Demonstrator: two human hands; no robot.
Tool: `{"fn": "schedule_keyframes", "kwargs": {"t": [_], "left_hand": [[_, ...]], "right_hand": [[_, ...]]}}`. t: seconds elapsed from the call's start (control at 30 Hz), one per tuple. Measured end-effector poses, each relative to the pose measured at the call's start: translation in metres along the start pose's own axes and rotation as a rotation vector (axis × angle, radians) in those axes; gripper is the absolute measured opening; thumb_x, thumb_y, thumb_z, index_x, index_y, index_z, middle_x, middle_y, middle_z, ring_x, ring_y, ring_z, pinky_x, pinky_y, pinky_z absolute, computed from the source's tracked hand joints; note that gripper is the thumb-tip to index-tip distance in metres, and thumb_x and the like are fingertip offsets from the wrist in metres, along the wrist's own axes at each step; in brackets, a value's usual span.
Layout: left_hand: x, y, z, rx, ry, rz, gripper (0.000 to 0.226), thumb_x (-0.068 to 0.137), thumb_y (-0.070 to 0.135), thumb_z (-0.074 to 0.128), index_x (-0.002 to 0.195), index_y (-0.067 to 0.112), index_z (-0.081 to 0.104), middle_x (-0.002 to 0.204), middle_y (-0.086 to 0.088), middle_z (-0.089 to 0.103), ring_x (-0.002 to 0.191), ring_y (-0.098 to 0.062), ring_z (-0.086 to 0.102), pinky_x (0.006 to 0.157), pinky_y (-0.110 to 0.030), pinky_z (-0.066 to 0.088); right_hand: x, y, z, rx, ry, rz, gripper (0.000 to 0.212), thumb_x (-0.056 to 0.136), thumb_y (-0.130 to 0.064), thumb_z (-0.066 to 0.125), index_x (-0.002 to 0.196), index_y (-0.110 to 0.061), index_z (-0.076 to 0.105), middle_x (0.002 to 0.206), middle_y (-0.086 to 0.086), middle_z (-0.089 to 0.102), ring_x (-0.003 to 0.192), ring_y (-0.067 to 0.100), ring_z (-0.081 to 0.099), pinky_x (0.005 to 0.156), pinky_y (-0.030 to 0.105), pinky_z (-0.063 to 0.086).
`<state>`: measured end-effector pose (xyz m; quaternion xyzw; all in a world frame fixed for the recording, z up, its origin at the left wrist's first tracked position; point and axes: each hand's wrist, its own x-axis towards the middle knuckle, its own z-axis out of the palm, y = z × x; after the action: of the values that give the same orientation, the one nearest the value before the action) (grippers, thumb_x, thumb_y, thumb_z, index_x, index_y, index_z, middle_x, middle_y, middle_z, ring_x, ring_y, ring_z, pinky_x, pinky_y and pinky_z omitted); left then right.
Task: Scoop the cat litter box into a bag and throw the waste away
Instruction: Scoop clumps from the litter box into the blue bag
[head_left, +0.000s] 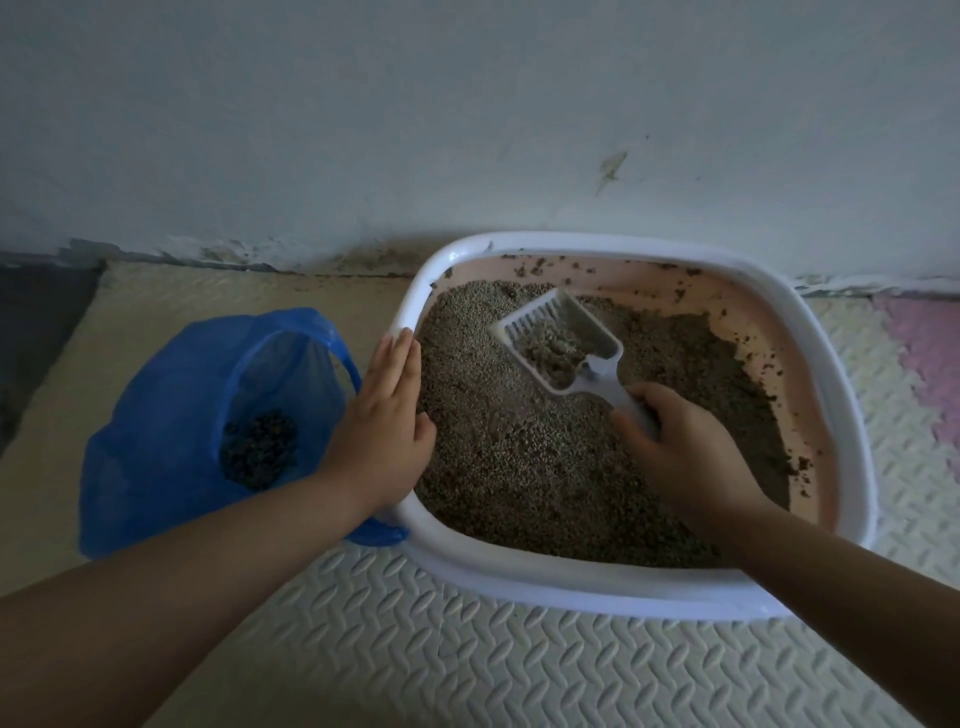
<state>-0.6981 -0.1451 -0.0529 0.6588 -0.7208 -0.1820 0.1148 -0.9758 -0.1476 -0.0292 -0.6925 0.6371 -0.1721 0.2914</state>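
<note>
A white-rimmed litter box (841, 374) with pink inner walls sits on the floor against the wall, filled with grey-brown litter (519, 467). My right hand (675, 447) grips the handle of a white slotted scoop (561, 338), which is raised over the litter with a clump of litter in its bowl. With straight fingers, my left hand (384, 415) rests flat on the box's left rim. Left of the box stands an open blue plastic bag (156, 431) with a dark pile of waste at its bottom.
Textured foam floor mats (467, 665) in cream, with a pink patch at right and a grey one at far left, cover the floor. A scuffed pale wall (467, 130) rises directly behind the box. Litter crumbs stick to the box's inner walls.
</note>
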Motion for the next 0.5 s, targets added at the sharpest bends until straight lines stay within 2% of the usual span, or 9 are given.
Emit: {"fn": "schedule_keyframes", "kwargs": {"t": [0.1, 0.17, 0.33, 0.43, 0.5], "left_hand": [[0.000, 0.000, 0.001, 0.016, 0.010, -0.001, 0.068, 0.097, 0.021, 0.039, 0.152, 0.015, -0.002, 0.158, 0.009, -0.017, 0.139, -0.003, -0.024, 0.106, -0.018, -0.010], [0.000, 0.000, 0.002, 0.016, 0.012, -0.002, 0.068, 0.098, 0.021, 0.039, 0.152, 0.015, -0.002, 0.157, 0.009, -0.018, 0.139, -0.003, -0.024, 0.105, -0.017, -0.012], [0.001, 0.000, 0.002, 0.005, 0.024, 0.000, 0.069, 0.098, 0.021, 0.039, 0.152, 0.016, -0.003, 0.158, 0.008, -0.018, 0.138, -0.002, -0.025, 0.104, -0.015, -0.012], [0.001, -0.001, 0.003, 0.004, 0.037, 0.015, 0.069, 0.097, 0.021, 0.038, 0.152, 0.016, -0.003, 0.158, 0.009, -0.018, 0.140, -0.003, -0.024, 0.100, -0.009, -0.014], [0.001, -0.002, 0.004, -0.005, 0.044, 0.022, 0.069, 0.097, 0.021, 0.038, 0.152, 0.015, -0.002, 0.158, 0.009, -0.017, 0.141, -0.004, -0.023, 0.099, -0.007, -0.014]], "right_hand": [[0.004, 0.000, 0.006, 0.012, -0.052, 0.063, 0.027, 0.095, -0.024, 0.052, 0.121, -0.019, 0.052, 0.073, -0.002, 0.060, 0.053, 0.016, 0.054, 0.045, 0.032, 0.037], [0.006, -0.001, 0.013, 0.046, -0.102, 0.114, 0.032, 0.095, -0.021, 0.051, 0.127, -0.020, 0.046, 0.076, -0.001, 0.060, 0.053, 0.015, 0.053, 0.045, 0.028, 0.037], [0.031, -0.005, 0.032, 0.054, -0.175, 0.194, 0.019, 0.097, -0.018, 0.045, 0.115, -0.010, 0.046, 0.081, 0.006, 0.057, 0.060, 0.019, 0.050, 0.049, 0.028, 0.034], [0.054, -0.017, 0.043, 0.068, -0.156, 0.256, 0.023, 0.098, -0.016, 0.041, 0.119, -0.007, 0.045, 0.087, 0.005, 0.056, 0.068, 0.020, 0.053, 0.055, 0.028, 0.038], [0.070, -0.026, 0.049, 0.067, -0.141, 0.272, 0.026, 0.099, -0.015, 0.039, 0.122, -0.004, 0.044, 0.085, 0.005, 0.053, 0.064, 0.017, 0.049, 0.052, 0.027, 0.036]]}}
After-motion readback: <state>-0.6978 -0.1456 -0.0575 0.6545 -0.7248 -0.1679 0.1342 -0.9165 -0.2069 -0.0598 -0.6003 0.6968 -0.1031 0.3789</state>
